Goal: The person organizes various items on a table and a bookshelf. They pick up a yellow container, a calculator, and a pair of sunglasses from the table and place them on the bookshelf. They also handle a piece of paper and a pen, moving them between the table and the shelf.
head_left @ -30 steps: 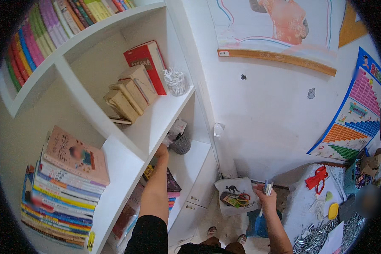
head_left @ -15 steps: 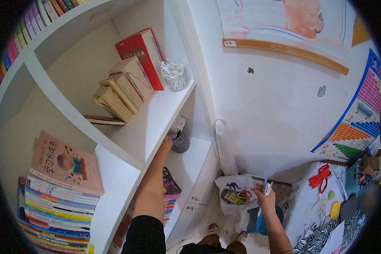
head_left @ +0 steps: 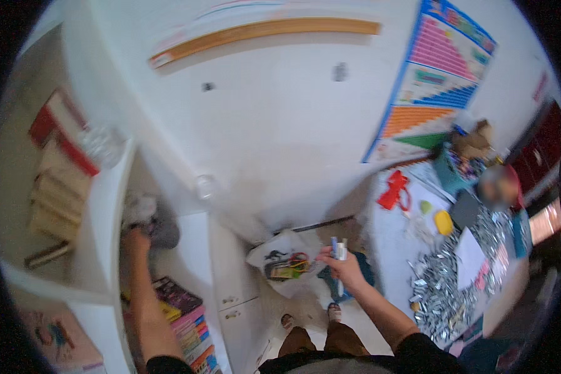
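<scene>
From where I stand, the person's left hand (head_left: 137, 240) is in among the white shelves (head_left: 103, 215), by a dark grey holder (head_left: 167, 229) and a pale crumpled thing (head_left: 139, 209). That corner is blurred, so I cannot tell whether its fingers grip anything. The right hand (head_left: 345, 267) is closed around a few slim pen-like sticks (head_left: 339, 249), their ends poking above the fingers. The sticks are out over the floor, between a white bag (head_left: 302, 240) holding scissors (head_left: 301, 257) and a table (head_left: 386, 227) strewn with silvery metal pieces (head_left: 439, 277). Colourful books (head_left: 193, 330) lie stacked beside the left forearm.
</scene>
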{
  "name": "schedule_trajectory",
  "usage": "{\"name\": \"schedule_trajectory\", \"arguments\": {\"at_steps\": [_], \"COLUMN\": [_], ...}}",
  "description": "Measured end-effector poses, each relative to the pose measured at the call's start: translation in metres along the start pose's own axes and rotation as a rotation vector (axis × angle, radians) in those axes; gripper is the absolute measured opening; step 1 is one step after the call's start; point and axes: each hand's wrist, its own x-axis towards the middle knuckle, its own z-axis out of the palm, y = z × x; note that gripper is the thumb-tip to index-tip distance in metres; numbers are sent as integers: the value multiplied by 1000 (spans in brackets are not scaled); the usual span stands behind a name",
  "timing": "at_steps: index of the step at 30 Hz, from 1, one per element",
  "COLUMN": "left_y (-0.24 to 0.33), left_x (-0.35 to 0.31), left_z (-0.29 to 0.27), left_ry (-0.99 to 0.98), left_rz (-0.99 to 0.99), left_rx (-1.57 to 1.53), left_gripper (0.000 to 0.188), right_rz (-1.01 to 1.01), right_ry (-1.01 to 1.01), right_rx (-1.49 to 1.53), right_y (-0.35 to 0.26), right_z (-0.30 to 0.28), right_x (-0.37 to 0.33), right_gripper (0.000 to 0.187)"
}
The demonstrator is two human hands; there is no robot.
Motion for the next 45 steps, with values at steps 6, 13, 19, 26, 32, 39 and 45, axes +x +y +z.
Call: {"name": "schedule_trajectory", "arguments": {"at_steps": [6, 13, 19, 26, 32, 39, 45], "left_y": [-13, 30, 49, 152, 219, 345, 401], "left_x": [7, -12, -38, -146, -214, -315, -374], "left_z": [19, -12, -54, -128, -122, -144, -120], "left_ry": [-169, 227, 169, 339, 513, 44, -355], "left_rz": [-48, -194, -315, -183, 324, 539, 665], "left_rx": [100, -87, -229, -441, -550, -1080, -1150], "left_gripper": [35, 33, 42, 50, 57, 56, 35], "right_rz": [-48, -94, 3, 2, -142, 16, -146], "right_ry": [23, 153, 256, 447, 696, 791, 694], "right_rx": [162, 238, 619, 572, -546, -940, -1023], "right_y": [4, 15, 40, 62, 59, 40, 36], "right_z": [-37, -97, -152, -245, -338, -387, -377], "right_x": [-22, -61, -90, -111, -62, 24, -9], "right_gripper": [27, 27, 19, 22, 38, 36, 32]}}
